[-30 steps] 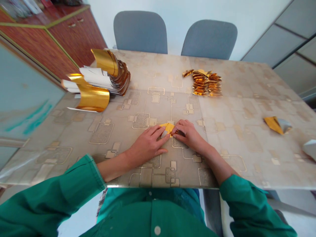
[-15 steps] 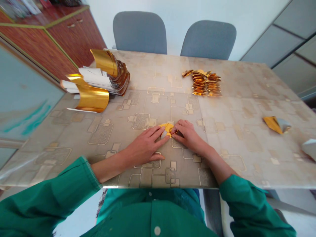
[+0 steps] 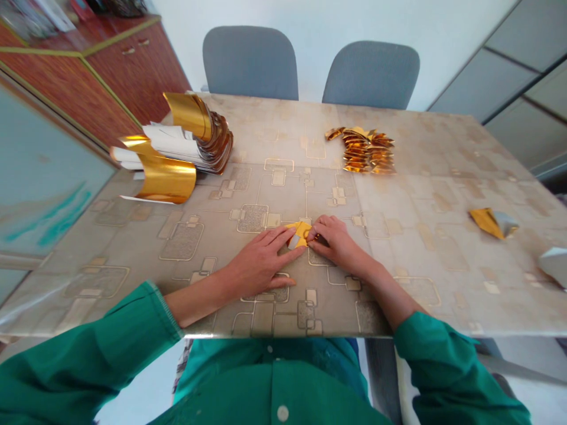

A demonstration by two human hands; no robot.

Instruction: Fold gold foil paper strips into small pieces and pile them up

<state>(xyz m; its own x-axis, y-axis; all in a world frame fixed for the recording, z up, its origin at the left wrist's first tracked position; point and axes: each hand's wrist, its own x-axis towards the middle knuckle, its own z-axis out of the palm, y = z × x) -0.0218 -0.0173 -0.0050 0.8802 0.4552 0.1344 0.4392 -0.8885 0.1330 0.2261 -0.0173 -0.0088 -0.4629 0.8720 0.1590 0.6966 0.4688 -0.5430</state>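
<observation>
A small piece of folded gold paper (image 3: 302, 231) lies on the patterned tablecloth (image 3: 283, 195) in front of me, with a pale patch showing on its left part. My left hand (image 3: 264, 260) rests flat, its fingers stretched out and spread, index and middle fingertips on the paper's left side. At the paper's right edge, my right hand (image 3: 332, 239) pinches it between thumb and curled fingers. These fingers hide part of that edge.
To the back left stands a curled stack of gold and white paper sheets (image 3: 212, 141). A curved gold sheet (image 3: 168, 177) lies beside it. Folded gold pieces (image 3: 367, 153) sit in rows at the back. One folded piece (image 3: 487, 223) is at the right. Two grey chairs (image 3: 250, 62) stand beyond the table.
My hands stay nearly where they were, the right one still pinching the paper's edge. The view has tilted very slightly.
</observation>
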